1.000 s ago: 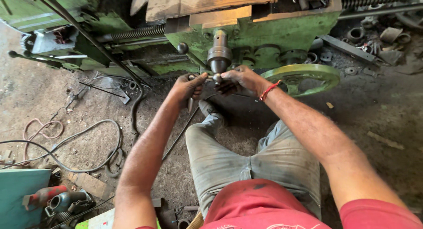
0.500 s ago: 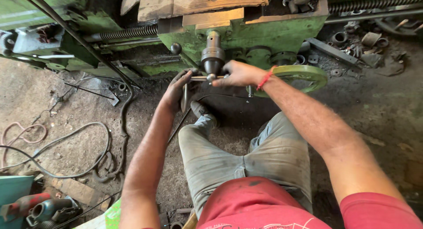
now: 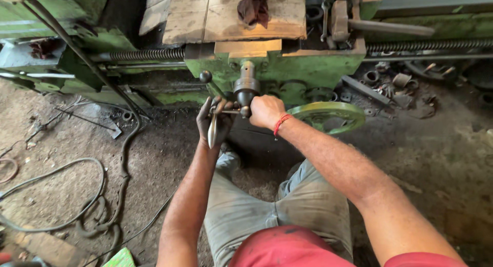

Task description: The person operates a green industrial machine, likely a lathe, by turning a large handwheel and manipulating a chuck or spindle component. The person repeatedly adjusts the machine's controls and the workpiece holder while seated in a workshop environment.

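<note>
Here both hands work the crank [image 3: 241,100] on the green lathe's [image 3: 313,66] apron: the left hand [image 3: 214,122] is wrapped around its tapered handle [image 3: 212,131], the right hand [image 3: 266,112] closed over the hub. Turning it seems underway; steady, even rotation matters.

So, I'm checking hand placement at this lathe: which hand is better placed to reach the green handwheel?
The right hand, probably. It grips the crank hub directly beside the green handwheel, which lies on its side. The left hand sits farther away and is closed on the crank handle.
</note>
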